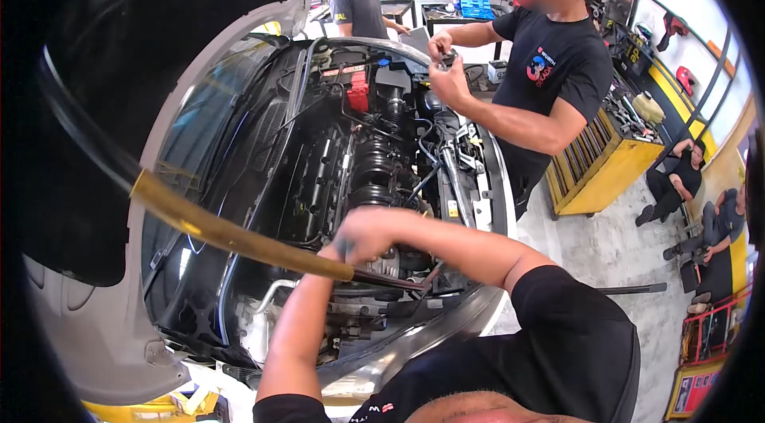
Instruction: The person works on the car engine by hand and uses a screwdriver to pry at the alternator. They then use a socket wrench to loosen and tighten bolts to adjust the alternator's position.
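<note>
My right hand (373,232) is closed and slightly blurred over the near part of the car engine (376,164). Against it, my left hand (328,251) is mostly hidden, and its fingers do not show. A small dark object (343,246) shows between the hands; its kind cannot be made out. Across my left forearm, nearer the camera, runs a rod with a brownish-yellow sleeve (239,238), slanting from the raised hood (159,40) down to the front of the engine bay. Black ribbed intake pipes lie just beyond my hands.
Across the car, a co-worker in a black cap (550,64) holds a small part in both hands. Another person (358,4) stands behind the car. A yellow tool cabinet (594,160) stands to the right, and two people sit along the wall. A red battery terminal cover (358,92) shows in the engine bay.
</note>
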### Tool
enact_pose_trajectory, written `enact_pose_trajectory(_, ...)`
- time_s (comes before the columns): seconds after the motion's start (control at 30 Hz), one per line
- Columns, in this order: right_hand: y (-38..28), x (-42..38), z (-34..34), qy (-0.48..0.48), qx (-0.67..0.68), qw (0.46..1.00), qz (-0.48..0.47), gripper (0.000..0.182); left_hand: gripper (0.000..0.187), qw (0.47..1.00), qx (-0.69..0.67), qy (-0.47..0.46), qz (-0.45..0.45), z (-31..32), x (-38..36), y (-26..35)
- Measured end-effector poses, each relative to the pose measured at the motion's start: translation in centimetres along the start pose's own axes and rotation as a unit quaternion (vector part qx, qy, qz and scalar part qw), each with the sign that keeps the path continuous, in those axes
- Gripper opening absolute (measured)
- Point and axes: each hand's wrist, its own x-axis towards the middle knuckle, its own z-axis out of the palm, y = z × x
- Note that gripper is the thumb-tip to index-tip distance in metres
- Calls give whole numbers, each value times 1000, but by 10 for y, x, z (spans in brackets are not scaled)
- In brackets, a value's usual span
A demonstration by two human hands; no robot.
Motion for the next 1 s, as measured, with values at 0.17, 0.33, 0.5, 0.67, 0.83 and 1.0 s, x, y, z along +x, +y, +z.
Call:
enact_pose_trajectory(0.17, 17, -10, 9, 9, 101, 995, 9, 34, 49, 975, -180, -129, 11, 5, 8, -37)
enact_pose_trajectory(0.33, 127, 6, 22, 159, 442, 875, 122, 41, 42, 995, 18, -97, -31, -68, -28, 95)
enact_pose_trajectory(0.5, 72, 24, 41, 184, 104, 971, -114, 39, 51, 998, 43, -37, -28, -50, -32, 85)
enact_pose_trajectory(0.67, 33, 11, 78, 130, 29, 986, -97, 18, 43, 947, -229, -63, -214, 6, 12, -15)
enact_pose_trajectory(0.83, 38, 14, 36, 120, 256, 957, 64, 30, 59, 992, 57, -82, -80, -36, -9, 64)
enact_pose_trajectory(1.0, 39, 15, 42, 142, 282, 943, 100, 30, 44, 971, 138, -118, -158, -67, -53, 130)
